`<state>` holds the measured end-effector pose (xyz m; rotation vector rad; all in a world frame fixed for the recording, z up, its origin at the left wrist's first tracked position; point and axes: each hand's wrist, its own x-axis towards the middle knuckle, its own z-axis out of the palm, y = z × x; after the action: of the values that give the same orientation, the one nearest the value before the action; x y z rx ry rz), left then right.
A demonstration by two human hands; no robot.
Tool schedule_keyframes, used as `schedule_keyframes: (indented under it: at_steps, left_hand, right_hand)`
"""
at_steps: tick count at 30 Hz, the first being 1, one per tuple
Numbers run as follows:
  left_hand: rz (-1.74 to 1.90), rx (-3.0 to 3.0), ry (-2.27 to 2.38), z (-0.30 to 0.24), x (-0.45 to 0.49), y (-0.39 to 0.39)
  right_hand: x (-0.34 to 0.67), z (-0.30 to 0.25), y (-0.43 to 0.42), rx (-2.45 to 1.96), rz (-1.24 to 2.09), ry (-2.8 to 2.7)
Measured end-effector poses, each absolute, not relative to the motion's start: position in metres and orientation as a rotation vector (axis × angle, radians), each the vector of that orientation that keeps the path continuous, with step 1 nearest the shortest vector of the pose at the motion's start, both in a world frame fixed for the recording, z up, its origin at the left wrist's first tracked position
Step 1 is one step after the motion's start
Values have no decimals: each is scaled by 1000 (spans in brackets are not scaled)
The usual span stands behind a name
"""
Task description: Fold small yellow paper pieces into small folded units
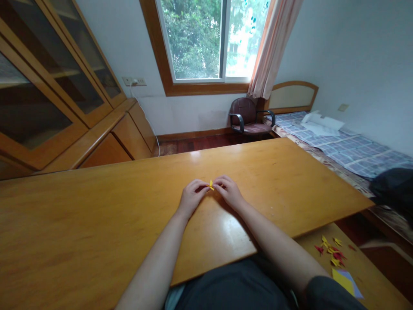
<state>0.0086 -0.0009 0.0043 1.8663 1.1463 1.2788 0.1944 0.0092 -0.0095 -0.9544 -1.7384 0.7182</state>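
Nearest us, at the right, a yellow sheet overlaps a purple sheet on a lower surface beside the desk. Just beyond them lie small red and yellow folded papers in a loose cluster. Over the desk, our left hand and right hand face each other, each pinching one side of a small yellow piece between thumb and fingers. We hold it midway between the hands. Farther off, we see a bed at the right, a chair past the desk's far edge, and then the window with a pink curtain.
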Motion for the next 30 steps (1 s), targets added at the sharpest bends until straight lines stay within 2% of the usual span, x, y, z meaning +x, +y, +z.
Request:
schedule_keyframes:
  at_steps: [30]
  left_hand:
    - [1115,2141,1221,6,4,-4]
  right_hand:
    - [198,-5,5,-943,547,-1985]
